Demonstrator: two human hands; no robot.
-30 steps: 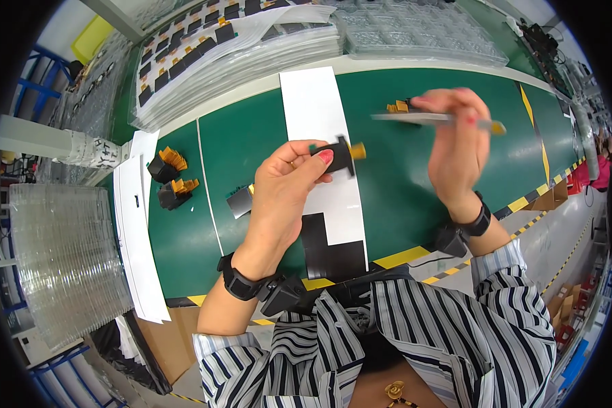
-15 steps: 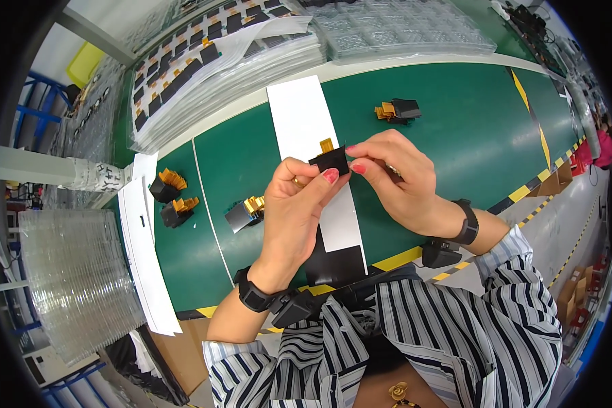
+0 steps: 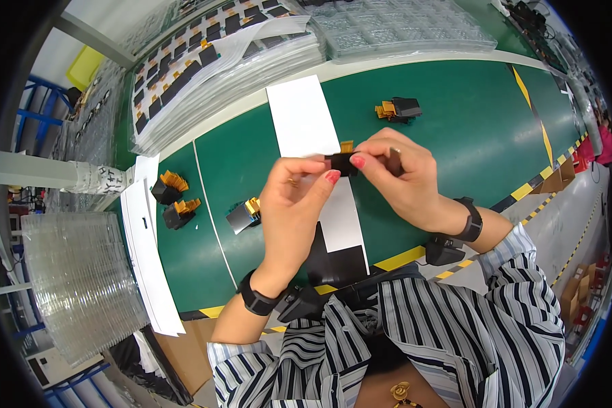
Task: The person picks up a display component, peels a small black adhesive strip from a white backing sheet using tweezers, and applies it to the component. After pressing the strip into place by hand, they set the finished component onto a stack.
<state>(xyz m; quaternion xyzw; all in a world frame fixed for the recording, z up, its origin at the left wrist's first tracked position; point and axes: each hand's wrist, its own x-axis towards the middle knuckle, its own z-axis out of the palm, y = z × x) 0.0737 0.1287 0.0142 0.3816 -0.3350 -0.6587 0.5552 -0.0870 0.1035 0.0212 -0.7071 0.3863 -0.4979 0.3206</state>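
Observation:
Both my hands meet above the middle of the green table [image 3: 469, 122]. My left hand [image 3: 294, 204] pinches a small black part with an orange ribbon tab [image 3: 343, 162] between thumb and fingers. My right hand [image 3: 401, 178] grips the same part from the right side, and a thin dark tool shaft shows between its fingers. Under the hands lies a white strip with a black end [image 3: 306, 122].
A similar black-and-orange part [image 3: 398, 109] lies at the far right of the table, another [image 3: 241, 216] left of my hands, and two more [image 3: 173, 200] further left. Trays of parts [image 3: 204, 68] and clear trays [image 3: 401, 27] line the back; stacked clear trays [image 3: 81, 285] stand left.
My right hand came down from the upper right and joined my left hand on the small black part. The part now sits between both hands, slightly further forward.

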